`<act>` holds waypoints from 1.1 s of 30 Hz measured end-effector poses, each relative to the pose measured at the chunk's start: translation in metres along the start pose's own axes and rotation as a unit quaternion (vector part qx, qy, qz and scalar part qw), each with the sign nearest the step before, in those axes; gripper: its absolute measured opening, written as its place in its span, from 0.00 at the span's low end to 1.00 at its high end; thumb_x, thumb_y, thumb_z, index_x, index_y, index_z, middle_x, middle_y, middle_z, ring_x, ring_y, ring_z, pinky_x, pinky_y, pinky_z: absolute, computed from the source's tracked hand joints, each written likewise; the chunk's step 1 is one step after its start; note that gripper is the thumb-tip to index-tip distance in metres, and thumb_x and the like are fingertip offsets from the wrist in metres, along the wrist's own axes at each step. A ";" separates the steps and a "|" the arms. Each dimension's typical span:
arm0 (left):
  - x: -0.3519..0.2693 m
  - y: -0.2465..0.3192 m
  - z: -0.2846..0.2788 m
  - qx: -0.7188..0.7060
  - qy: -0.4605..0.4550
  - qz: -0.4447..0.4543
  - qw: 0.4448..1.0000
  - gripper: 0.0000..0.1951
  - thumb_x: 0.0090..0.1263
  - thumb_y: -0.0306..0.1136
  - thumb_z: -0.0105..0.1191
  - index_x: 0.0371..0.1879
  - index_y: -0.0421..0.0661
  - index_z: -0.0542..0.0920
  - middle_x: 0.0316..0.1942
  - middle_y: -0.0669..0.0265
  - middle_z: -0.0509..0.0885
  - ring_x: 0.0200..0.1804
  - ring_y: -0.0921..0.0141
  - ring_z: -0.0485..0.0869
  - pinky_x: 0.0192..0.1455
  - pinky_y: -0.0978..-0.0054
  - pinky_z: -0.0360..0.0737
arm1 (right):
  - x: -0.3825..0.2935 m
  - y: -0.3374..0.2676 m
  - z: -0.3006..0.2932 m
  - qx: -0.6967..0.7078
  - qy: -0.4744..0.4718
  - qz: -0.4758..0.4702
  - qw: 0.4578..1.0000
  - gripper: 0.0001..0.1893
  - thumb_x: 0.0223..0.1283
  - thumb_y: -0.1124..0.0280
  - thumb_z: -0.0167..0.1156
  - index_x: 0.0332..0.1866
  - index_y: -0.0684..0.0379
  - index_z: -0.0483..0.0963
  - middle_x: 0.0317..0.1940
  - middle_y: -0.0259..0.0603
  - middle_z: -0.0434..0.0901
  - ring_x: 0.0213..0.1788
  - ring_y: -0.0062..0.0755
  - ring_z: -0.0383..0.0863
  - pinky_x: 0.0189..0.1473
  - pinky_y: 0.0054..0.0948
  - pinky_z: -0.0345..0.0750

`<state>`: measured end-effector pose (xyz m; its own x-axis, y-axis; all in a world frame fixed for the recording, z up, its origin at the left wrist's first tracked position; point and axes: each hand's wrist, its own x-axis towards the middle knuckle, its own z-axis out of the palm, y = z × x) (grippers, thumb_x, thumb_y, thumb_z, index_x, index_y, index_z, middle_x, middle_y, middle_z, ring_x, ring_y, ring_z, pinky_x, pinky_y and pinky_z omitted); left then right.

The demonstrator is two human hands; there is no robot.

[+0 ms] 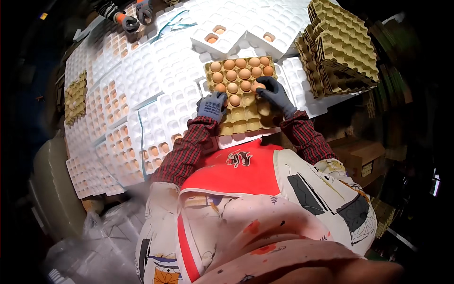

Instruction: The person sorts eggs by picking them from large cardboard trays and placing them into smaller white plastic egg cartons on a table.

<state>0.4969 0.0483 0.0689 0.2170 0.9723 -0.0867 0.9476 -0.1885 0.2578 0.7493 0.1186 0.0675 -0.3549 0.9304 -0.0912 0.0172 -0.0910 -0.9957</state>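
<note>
A molded pulp egg tray lies before me, its far rows filled with brown eggs and its near rows bare. My right hand, in a grey work glove, grips a brown egg over the third row at the tray's right side. At the left edge of the tray is my gloved left hand, its fingers around an egg that shows only partly at the fingertips. A single egg sits in the fourth row between my hands. White foam egg trays lie under and around the pulp tray.
Stacked pulp trays stand at the right. White foam trays cover the left, some holding eggs. Another person's gloved hands are at the far left edge. A cardboard box stands at the lower right. Teal straps lie across foam trays.
</note>
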 end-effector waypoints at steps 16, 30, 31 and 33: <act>0.012 0.033 0.011 -0.146 0.063 0.002 0.987 0.23 0.62 0.38 0.62 0.57 0.55 0.76 0.49 0.60 0.81 0.48 0.58 0.82 0.52 0.60 0.79 | 0.048 -0.048 -0.013 0.167 -0.118 0.120 0.972 0.24 0.64 0.61 0.64 0.65 0.53 0.72 0.54 0.35 0.77 0.50 0.26 0.80 0.44 0.27 0.78; 0.044 0.004 0.009 0.029 0.041 -0.162 0.985 0.14 0.66 0.41 0.57 0.49 0.57 0.80 0.59 0.63 0.70 0.53 0.56 0.78 0.47 0.54 0.82 | 0.067 -0.013 0.049 -0.414 -0.120 -0.101 0.897 0.19 0.51 0.60 0.70 0.45 0.60 0.78 0.43 0.42 0.76 0.43 0.38 0.79 0.43 0.34 0.77; 0.030 -0.004 0.003 -0.024 0.085 -0.143 0.986 0.14 0.64 0.42 0.58 0.49 0.57 0.81 0.61 0.62 0.70 0.55 0.55 0.77 0.51 0.55 0.81 | 0.071 -0.003 0.045 -0.268 -0.098 -0.035 0.958 0.20 0.51 0.62 0.71 0.47 0.60 0.79 0.42 0.39 0.78 0.43 0.34 0.79 0.44 0.31 0.76; -0.010 -0.025 -0.010 -0.214 0.169 -0.175 0.946 0.21 0.58 0.47 0.65 0.50 0.55 0.81 0.61 0.57 0.73 0.55 0.54 0.80 0.57 0.58 0.78 | 0.062 -0.023 0.069 -0.110 -0.070 0.050 0.990 0.19 0.51 0.63 0.72 0.47 0.60 0.79 0.44 0.38 0.78 0.46 0.31 0.78 0.46 0.29 0.76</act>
<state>0.4688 0.0445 0.0727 -0.2490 0.9669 0.0555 0.7497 0.1562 0.6431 0.6618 0.1542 0.0859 -0.4668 0.8612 -0.2012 0.2565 -0.0859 -0.9627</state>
